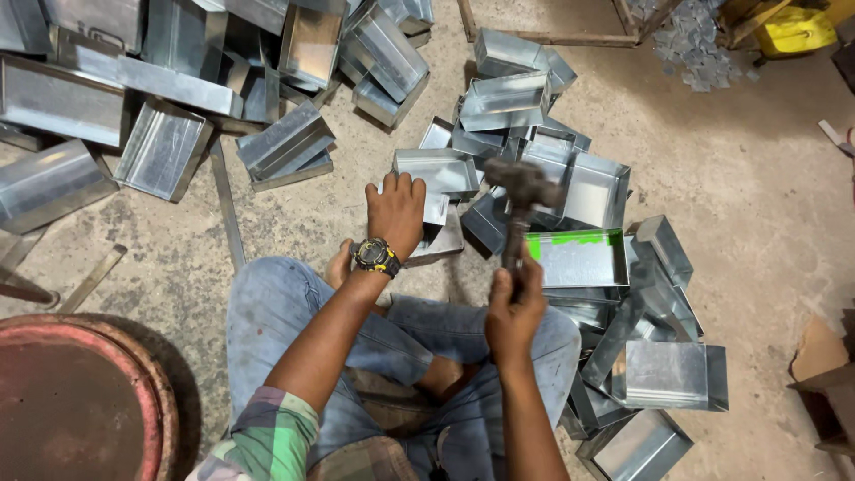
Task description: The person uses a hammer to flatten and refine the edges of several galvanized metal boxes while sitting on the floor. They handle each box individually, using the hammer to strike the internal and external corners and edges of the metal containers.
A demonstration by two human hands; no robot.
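Note:
I sit on a concrete floor in blue jeans. My left hand, with a black and yellow wristwatch on it, presses down on a small shiny metal tray in front of my knees. My right hand grips the handle of a hammer, whose dark head is raised and blurred above the tray. Open rectangular metal trays lie around both hands.
A heap of sheet-metal trays fills the floor at the upper left, and more trays lie at my right. A rusty round drum stands at the lower left. A yellow object and metal scraps lie at the top right.

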